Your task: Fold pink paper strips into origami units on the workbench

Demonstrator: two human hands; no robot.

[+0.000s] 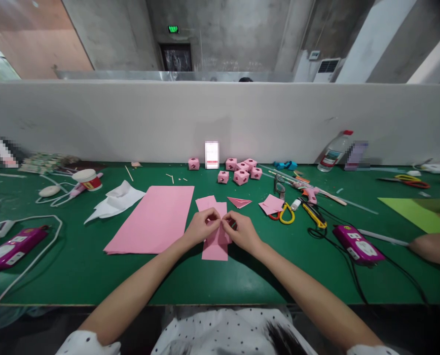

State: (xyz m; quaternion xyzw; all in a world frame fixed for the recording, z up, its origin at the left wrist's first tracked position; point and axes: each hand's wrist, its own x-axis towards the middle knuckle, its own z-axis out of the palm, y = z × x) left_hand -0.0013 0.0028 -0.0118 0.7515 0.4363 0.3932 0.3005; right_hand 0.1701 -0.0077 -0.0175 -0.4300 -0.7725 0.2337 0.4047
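Note:
My left hand point(203, 226) and my right hand point(242, 230) meet fingertip to fingertip, both closed in a pinch. Between them is a small piece of pink paper, mostly hidden by the fingers. Under and in front of the hands lie flat pink paper strips point(215, 252), with another pink paper piece point(205, 202) just beyond my left hand. A folded pink paper triangle point(239, 202) rests past my right hand. To the left lies a large stack of pink paper point(153, 217).
Several pink paper cubes point(241, 176) and a phone point(211, 155) stand at the back. Right are pink squares point(271, 204), yellow-handled scissors point(287, 214), a cutter point(314, 216), a glue gun point(311, 194), and a purple power box point(357, 244). Another person's arm point(434, 249) reaches in at far right.

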